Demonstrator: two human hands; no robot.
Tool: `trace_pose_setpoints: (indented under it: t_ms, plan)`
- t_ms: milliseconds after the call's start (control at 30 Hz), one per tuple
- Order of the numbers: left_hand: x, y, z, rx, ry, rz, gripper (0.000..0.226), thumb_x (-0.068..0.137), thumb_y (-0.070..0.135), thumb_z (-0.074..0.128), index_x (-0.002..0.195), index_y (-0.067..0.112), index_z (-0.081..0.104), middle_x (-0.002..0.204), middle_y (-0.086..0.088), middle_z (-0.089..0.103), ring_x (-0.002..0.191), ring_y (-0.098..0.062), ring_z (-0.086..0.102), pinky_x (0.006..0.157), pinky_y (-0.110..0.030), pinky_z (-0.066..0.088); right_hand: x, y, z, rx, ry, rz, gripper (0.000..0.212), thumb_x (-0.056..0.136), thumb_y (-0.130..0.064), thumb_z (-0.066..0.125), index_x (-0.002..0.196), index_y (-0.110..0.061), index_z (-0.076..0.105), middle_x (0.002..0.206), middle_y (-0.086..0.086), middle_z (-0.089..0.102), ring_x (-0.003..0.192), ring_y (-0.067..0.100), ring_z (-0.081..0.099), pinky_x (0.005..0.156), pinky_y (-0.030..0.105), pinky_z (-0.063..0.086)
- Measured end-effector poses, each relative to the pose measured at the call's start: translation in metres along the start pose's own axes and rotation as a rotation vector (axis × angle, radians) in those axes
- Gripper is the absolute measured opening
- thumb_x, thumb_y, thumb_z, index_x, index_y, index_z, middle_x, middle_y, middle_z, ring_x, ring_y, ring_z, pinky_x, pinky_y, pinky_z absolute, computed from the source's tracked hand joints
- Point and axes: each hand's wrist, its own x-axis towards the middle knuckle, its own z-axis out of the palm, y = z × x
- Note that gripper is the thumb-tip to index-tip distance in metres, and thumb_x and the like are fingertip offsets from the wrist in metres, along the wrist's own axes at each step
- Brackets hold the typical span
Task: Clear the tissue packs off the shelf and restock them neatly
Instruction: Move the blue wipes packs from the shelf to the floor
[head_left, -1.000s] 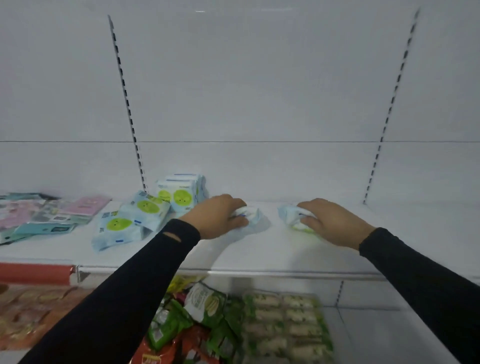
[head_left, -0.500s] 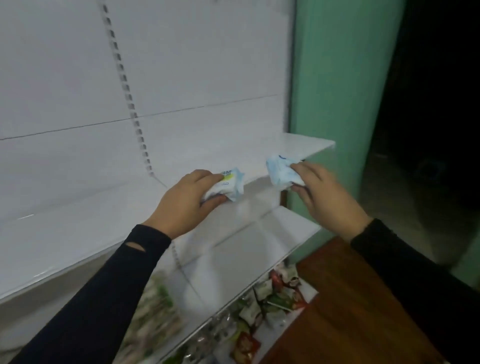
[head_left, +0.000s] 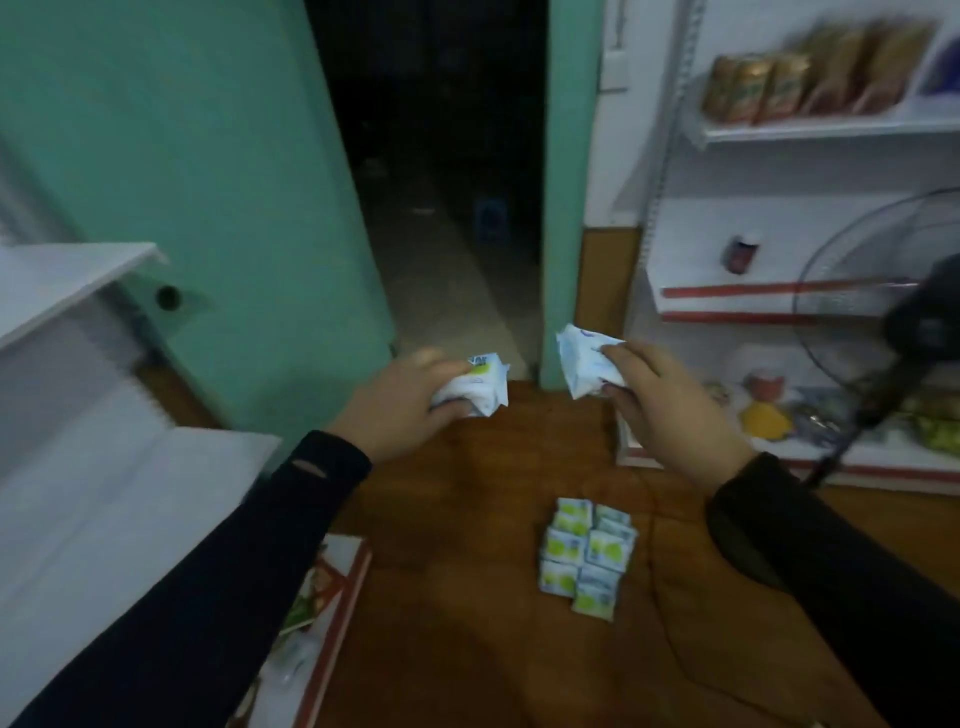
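Since the earlier frame we have turned away from the white shelf (head_left: 78, 280), which now sits at our far left, and we face a dark doorway (head_left: 436, 171) with a wooden floor (head_left: 467, 519) below. Our left hand (head_left: 395, 410) has its fingers curled round one tissue pack (head_left: 475, 387), and our right hand (head_left: 670, 410) pinches a second tissue pack (head_left: 584, 361); both packs are held in the air just in front of the doorway, near each other but apart. Below the doorway, on the floor beneath our right hand, lies a tidy cluster of tissue packs (head_left: 587, 556) with green circles. Right of the doorway stands another shelf unit (head_left: 810, 130) with blurred goods, and a fan (head_left: 893, 312) in front of it.
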Motion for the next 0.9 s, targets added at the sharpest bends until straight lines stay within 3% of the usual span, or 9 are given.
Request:
trace_pose_setpoints:
  t_ms: [233, 400, 567, 633, 767, 900]
  plan:
    - [0.161, 0.006, 0.127, -0.099, -0.127, 0.15, 0.049, 0.089, 0.047, 0.057, 0.133, 0.027, 0.052, 0.122, 0.003, 0.053, 0.111, -0.017, 0.049, 0.089, -0.037, 0.045, -0.005, 0.131, 0.051, -0.059, -0.135, 0.258, 0.045, 0.095, -0.028, 0.051, 0.133, -0.004, 0.049, 0.13, 0.016, 0.051, 0.117, 0.033, 0.051, 0.097, 0.04, 0.044]
    - [0.253, -0.024, 0.246, -0.137, -0.356, 0.15, 0.049, 0.092, 0.044, 0.055, 0.137, 0.027, 0.047, 0.131, 0.002, 0.048, 0.118, -0.019, 0.045, 0.092, -0.034, 0.041, 0.008, 0.21, 0.136, -0.028, -0.294, 0.407, 0.05, 0.097, -0.036, 0.041, 0.139, -0.009, 0.044, 0.137, 0.012, 0.047, 0.122, 0.031, 0.046, 0.097, 0.043, 0.044]
    - [0.307, -0.057, 0.376, -0.145, -0.559, 0.1, 0.048, 0.095, 0.042, 0.052, 0.138, 0.022, 0.046, 0.134, -0.003, 0.047, 0.12, -0.021, 0.045, 0.092, -0.027, 0.034, 0.005, 0.289, 0.247, 0.026, -0.427, 0.521, 0.043, 0.098, -0.028, 0.05, 0.134, -0.006, 0.049, 0.131, 0.015, 0.05, 0.115, 0.037, 0.051, 0.091, 0.045, 0.047]
    - [0.319, -0.07, 0.434, -0.189, -0.633, 0.049, 0.048, 0.094, 0.038, 0.055, 0.138, 0.02, 0.046, 0.136, -0.003, 0.046, 0.123, -0.021, 0.044, 0.091, -0.024, 0.03, -0.003, 0.322, 0.3, 0.059, -0.487, 0.557, 0.045, 0.099, -0.035, 0.044, 0.134, -0.007, 0.049, 0.13, 0.015, 0.051, 0.113, 0.037, 0.052, 0.088, 0.044, 0.048]
    - [0.321, -0.103, 0.578, -0.189, -0.723, -0.049, 0.055, 0.091, 0.042, 0.058, 0.14, 0.022, 0.043, 0.14, -0.001, 0.044, 0.126, -0.022, 0.045, 0.101, -0.034, 0.038, -0.04, 0.394, 0.426, 0.119, -0.627, 0.596, 0.058, 0.097, -0.049, 0.032, 0.135, -0.008, 0.048, 0.128, 0.013, 0.051, 0.109, 0.036, 0.055, 0.091, 0.041, 0.048]
    - [0.313, -0.131, 0.732, -0.146, -0.761, -0.124, 0.056, 0.09, 0.046, 0.056, 0.14, 0.025, 0.042, 0.142, -0.002, 0.044, 0.128, -0.024, 0.041, 0.103, -0.038, 0.036, -0.088, 0.463, 0.562, 0.148, -0.698, 0.621, 0.047, 0.095, -0.032, 0.043, 0.13, -0.002, 0.052, 0.121, 0.02, 0.055, 0.102, 0.043, 0.058, 0.091, 0.05, 0.049]
